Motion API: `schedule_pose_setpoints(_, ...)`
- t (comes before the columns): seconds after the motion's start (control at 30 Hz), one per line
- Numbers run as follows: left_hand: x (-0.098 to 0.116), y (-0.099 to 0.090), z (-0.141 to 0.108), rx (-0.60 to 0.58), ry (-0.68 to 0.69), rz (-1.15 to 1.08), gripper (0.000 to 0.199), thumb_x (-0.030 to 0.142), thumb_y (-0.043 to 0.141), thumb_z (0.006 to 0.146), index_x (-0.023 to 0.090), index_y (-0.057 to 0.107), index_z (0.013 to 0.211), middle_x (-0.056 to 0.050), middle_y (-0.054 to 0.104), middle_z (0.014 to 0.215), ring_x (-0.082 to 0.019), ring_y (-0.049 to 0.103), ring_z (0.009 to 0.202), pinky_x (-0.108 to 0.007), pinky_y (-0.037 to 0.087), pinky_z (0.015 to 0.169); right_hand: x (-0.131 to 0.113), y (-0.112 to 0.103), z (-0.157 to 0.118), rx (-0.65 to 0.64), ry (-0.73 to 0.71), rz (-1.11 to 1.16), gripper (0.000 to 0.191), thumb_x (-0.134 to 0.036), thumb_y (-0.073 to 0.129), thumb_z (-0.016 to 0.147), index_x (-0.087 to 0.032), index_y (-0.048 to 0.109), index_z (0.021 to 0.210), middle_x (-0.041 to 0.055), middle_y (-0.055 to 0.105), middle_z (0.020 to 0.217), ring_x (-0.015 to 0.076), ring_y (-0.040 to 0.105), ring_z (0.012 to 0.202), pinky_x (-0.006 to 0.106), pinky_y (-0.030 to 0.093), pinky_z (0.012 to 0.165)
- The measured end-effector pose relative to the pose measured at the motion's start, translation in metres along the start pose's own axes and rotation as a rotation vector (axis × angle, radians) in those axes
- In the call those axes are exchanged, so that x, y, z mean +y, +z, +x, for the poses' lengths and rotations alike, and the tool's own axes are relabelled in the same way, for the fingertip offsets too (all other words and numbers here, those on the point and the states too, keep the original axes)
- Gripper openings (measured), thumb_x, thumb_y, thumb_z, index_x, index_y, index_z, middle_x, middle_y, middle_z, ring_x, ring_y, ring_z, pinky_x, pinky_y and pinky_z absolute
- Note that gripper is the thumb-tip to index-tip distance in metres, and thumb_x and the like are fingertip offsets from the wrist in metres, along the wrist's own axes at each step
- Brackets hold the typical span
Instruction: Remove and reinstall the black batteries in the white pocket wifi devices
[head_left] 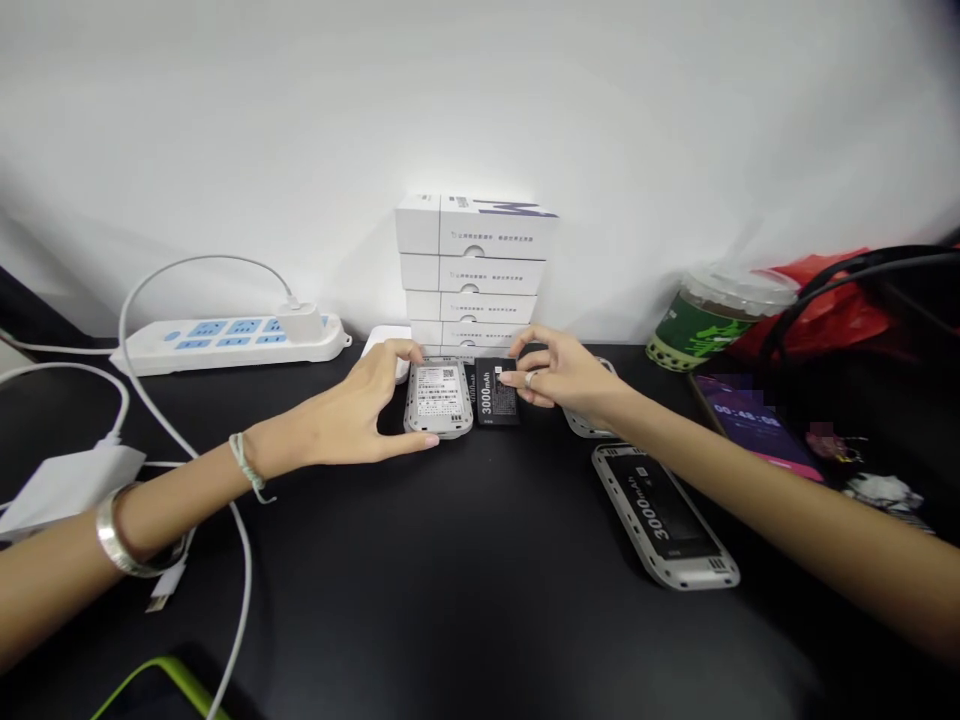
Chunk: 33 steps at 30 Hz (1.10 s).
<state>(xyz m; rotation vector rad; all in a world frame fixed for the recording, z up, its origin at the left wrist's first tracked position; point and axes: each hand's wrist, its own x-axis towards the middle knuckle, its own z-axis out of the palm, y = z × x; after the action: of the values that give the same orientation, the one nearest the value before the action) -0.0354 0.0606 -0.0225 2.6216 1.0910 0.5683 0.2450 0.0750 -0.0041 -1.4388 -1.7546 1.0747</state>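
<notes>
My left hand (367,405) spans a white open-backed device (441,395), thumb at its near edge and fingers at its far edge. A printed label with a square code fills the device's recess. Just right of it is a flat black battery (495,405) marked 3000mAh, which my right hand (551,375) grips at its right side with thumb and fingers. Another dark battery (471,385) shows partly between them. Under my right wrist lies a similar device (589,425), mostly hidden. Nearer, a third device (664,515) has a 3000mAh battery seated in it.
Several white boxes (472,240) are stacked against the wall. A power strip (232,340), white cables and an adapter (71,485) occupy the left. On the right are a drink cup (709,315), a red bag (832,300) and a phone (754,425). A green-edged object (161,690) lies at the front left.
</notes>
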Motion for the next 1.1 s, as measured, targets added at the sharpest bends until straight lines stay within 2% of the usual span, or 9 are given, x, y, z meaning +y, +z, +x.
schedule_pose_setpoints(0.1,0.002,0.0,-0.002,0.014,-0.006,0.037,0.07,0.057,0.064,0.089,0.019,0.032,0.139,-0.016,0.043,0.144,-0.036,0.046,0.136,-0.054,0.041,0.116,0.002,0.003,-0.008,-0.02,-0.042,-0.15,0.051,-0.035,0.089,0.068,-0.022,0.056,0.105,0.0065,0.065,0.102,0.0117,0.06,0.058,0.033,0.055,0.056)
schedule_pose_setpoints(0.2,0.004,0.001,-0.002,0.025,-0.026,0.083,0.069,0.057,0.062,0.09,0.015,0.035,0.138,-0.017,0.048,0.138,-0.037,0.053,0.125,-0.057,0.042,0.111,0.003,0.006,-0.016,-0.048,-0.144,-0.315,0.068,-0.033,0.096,0.055,-0.022,0.065,0.115,0.0097,0.062,0.118,0.0188,0.067,0.075,0.041,0.061,0.072)
schedule_pose_setpoints(0.43,0.0,0.002,-0.002,0.035,-0.006,0.207,0.067,0.058,0.058,0.092,0.014,0.036,0.137,-0.019,0.049,0.138,-0.039,0.054,0.121,-0.061,0.041,0.107,0.014,0.022,-0.012,0.015,-0.395,-0.563,0.046,-0.033,0.079,0.084,-0.017,0.066,0.125,0.0165,0.059,0.132,0.0275,0.068,0.096,0.051,0.057,0.093)
schedule_pose_setpoints(0.57,0.001,-0.001,-0.004,0.022,0.006,0.192,0.07,0.061,0.057,0.094,0.017,0.031,0.141,-0.018,0.046,0.142,-0.039,0.052,0.126,-0.063,0.041,0.109,0.01,-0.016,-0.023,0.034,-0.498,-0.644,0.044,-0.041,0.078,0.084,-0.019,0.066,0.12,0.0151,0.064,0.123,0.0344,0.065,0.111,0.055,0.052,0.101)
schedule_pose_setpoints(0.63,0.008,-0.005,-0.005,0.052,0.043,0.169,0.07,0.062,0.057,0.095,0.019,0.029,0.142,-0.017,0.044,0.143,-0.039,0.051,0.129,-0.062,0.041,0.11,0.01,-0.048,-0.031,-0.034,-0.52,-0.738,0.057,-0.051,0.082,0.078,-0.022,0.065,0.124,0.0146,0.064,0.127,0.0394,0.058,0.125,0.058,0.047,0.108)
schedule_pose_setpoints(0.73,0.027,-0.01,-0.007,0.09,0.103,0.138,0.06,0.055,0.057,0.098,0.023,0.029,0.141,-0.014,0.043,0.144,-0.036,0.05,0.132,-0.06,0.042,0.112,0.02,-0.088,-0.038,-0.13,-0.386,-0.855,0.098,-0.068,0.084,0.064,-0.025,0.051,0.146,0.0145,0.054,0.15,0.0453,0.047,0.14,0.059,0.044,0.113)
schedule_pose_setpoints(0.83,0.049,-0.013,-0.01,0.09,0.149,0.1,0.056,0.05,0.059,0.099,0.025,0.03,0.141,-0.012,0.044,0.145,-0.033,0.05,0.131,-0.056,0.043,0.114,0.033,-0.103,-0.037,-0.125,-0.212,-0.879,0.108,-0.07,0.08,0.065,-0.026,0.039,0.155,0.0129,0.055,0.152,0.0439,0.053,0.136,0.058,0.047,0.111)
schedule_pose_setpoints(0.97,0.072,-0.009,-0.017,0.066,0.127,0.012,0.053,0.041,0.063,0.097,0.028,0.034,0.138,-0.008,0.05,0.138,-0.029,0.055,0.127,-0.048,0.048,0.11,0.03,-0.089,-0.037,-0.002,-0.277,-0.868,0.102,-0.064,0.083,0.062,-0.017,0.046,0.145,0.0185,0.061,0.139,0.0435,0.06,0.125,0.056,0.049,0.106)
schedule_pose_setpoints(1.1,0.087,0.002,-0.031,-0.028,-0.145,-0.066,0.04,0.046,0.063,0.094,0.032,0.042,0.126,-0.002,0.061,0.111,-0.024,0.069,0.096,-0.038,0.062,0.078,0.01,-0.051,-0.064,0.022,-0.449,-0.792,0.089,-0.06,0.086,0.06,-0.018,0.051,0.13,0.0178,0.06,0.128,0.0416,0.061,0.118,0.057,0.051,0.101)
